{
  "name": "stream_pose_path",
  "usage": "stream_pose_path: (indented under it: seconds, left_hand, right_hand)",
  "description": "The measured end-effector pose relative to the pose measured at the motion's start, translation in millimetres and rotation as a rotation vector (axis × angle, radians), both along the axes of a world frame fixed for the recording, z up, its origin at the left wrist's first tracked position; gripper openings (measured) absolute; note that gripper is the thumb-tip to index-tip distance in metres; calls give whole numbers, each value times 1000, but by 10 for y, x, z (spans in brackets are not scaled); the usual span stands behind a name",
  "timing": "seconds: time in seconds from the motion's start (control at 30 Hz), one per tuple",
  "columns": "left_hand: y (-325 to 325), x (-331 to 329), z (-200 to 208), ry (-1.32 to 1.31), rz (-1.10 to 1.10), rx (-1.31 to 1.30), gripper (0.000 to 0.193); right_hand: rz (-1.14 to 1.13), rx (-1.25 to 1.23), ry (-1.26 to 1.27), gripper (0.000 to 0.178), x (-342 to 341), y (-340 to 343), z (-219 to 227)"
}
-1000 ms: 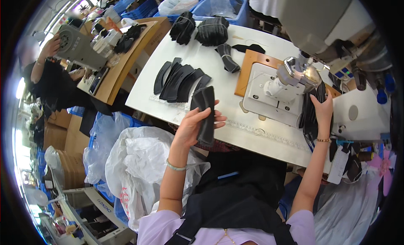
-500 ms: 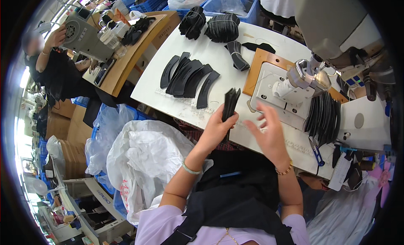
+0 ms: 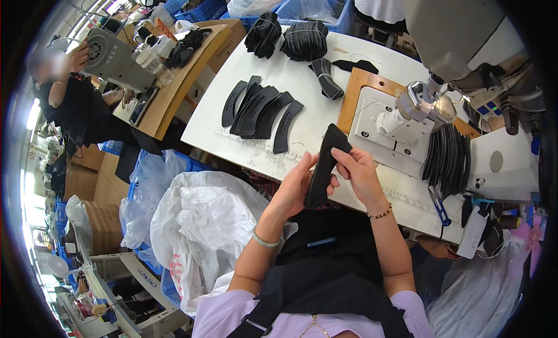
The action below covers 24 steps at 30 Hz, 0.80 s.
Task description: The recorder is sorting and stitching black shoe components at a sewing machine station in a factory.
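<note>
Between my hands, over the table's front edge, is a small stack of curved black fabric pieces. My left hand grips its lower left side. On the right, my right hand pinches the stack's upper part, thumb on top. Fanned rows of similar curved black pieces lie farther left on the white table, with one piece at their right end. To the right of my hands stands a sewing machine on an orange-edged base.
Bundled black pieces and a smaller tied bundle sit at the back. A row of black pieces and blue-handled snips lie right of the machine. White plastic sacking bulges at left; another person works beyond.
My right hand has come in from the right and taken hold of the stack. The stack has turned from edge-on to show its broad face.
</note>
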<state>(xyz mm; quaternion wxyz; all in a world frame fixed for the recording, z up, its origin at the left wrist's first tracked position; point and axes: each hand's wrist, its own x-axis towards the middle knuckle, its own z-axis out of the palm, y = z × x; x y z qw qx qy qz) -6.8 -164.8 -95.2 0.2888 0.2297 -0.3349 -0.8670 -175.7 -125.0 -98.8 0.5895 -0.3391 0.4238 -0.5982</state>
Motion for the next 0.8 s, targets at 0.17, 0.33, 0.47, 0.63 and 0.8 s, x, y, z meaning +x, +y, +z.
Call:
stream_pose_path:
  seconds: [0.17, 0.33, 0.47, 0.63, 0.8]
  left_hand:
    - [0, -4, -13, -104, -48, 34, 34]
    - [56, -46, -77, -292, 223, -303, 24]
    - [143, -223, -62, -332, 414, -428, 20]
    - [147, -250, -176, -557, 639, -724, 23]
    - [179, -307, -73, -459, 629, -612, 21]
  right_hand:
    - [-60, 80, 42, 28, -10, 17, -137]
    - [-68, 133, 284, 43, 174, 95, -38]
    - [-137, -15, 288, 38, 246, 107, -117]
    - [-326, -156, 446, 31, 316, 114, -222]
    - [-362, -156, 387, 23, 339, 92, -132]
